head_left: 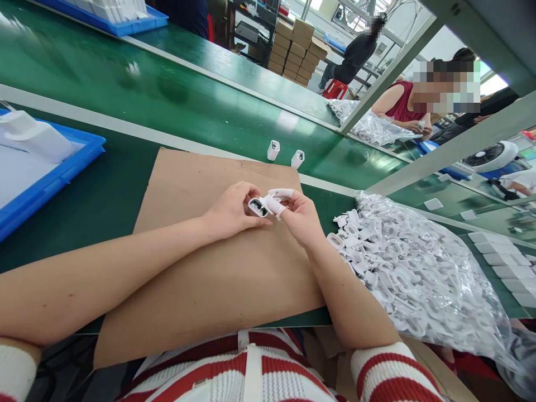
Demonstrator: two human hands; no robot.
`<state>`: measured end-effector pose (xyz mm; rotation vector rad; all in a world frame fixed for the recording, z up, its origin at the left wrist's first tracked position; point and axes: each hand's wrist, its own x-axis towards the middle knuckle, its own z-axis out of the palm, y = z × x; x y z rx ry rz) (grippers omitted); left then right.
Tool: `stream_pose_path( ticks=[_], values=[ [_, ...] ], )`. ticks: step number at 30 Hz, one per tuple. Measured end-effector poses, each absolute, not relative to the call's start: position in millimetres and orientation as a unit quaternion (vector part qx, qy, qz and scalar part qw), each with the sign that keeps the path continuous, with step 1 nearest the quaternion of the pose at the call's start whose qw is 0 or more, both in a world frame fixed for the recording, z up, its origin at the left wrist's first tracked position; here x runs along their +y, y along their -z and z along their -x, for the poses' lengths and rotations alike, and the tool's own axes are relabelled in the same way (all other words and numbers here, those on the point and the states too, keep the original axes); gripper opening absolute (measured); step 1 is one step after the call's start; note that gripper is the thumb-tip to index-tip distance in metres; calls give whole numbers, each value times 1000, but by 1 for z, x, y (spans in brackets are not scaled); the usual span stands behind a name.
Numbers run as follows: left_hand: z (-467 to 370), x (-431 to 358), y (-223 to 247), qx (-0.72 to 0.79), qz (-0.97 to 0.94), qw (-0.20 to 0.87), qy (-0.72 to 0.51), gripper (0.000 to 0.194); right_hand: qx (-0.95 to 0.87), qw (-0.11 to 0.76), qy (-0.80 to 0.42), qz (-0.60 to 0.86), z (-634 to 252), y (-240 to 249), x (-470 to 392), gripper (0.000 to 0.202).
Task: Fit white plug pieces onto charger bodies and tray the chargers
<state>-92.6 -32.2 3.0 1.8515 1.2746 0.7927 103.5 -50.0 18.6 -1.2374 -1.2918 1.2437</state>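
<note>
Over a brown cardboard sheet (218,279), my left hand (234,211) grips a white plastic housing (258,207) with its open end and dark inner parts facing me. My right hand (299,212), with white covers on the thumb and a finger, is pinched at the housing's right side; whatever lies between those fingertips is too small to make out. Two similar white housings stand beyond the cardboard, one on the left (273,150) and one on the right (297,159).
To the right lies a clear plastic bag (427,273) full of small white parts. A blue tray (67,173) with white pieces is at the left, another blue tray (142,23) behind it. A metal frame post (393,72) slants at the right. People sit farther back.
</note>
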Motion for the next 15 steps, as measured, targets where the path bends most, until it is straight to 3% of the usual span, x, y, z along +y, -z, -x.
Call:
stream_pose_path(
  ticks=[4, 7, 9, 12, 15],
  values=[
    [95, -33, -6, 445, -733, 419, -299, 53, -528, 492, -466, 512, -104, -16, -48, 41],
    [99, -29, -2, 363, -750, 473, -286, 76, -542, 502, -433, 516, -105, -14, -47, 40],
    [100, -27, 1, 385, -742, 457, -304, 90, -582, 505, -379, 513, -105, -13, -48, 34],
    [98, -26, 2, 429, -730, 435, -307, 61, -675, 492, -263, 483, -107, -14, -52, 19],
    [97, -26, -1, 413, -737, 446, -294, 41, -760, 432, -162, 458, -109, -16, -56, 21]
  ],
)
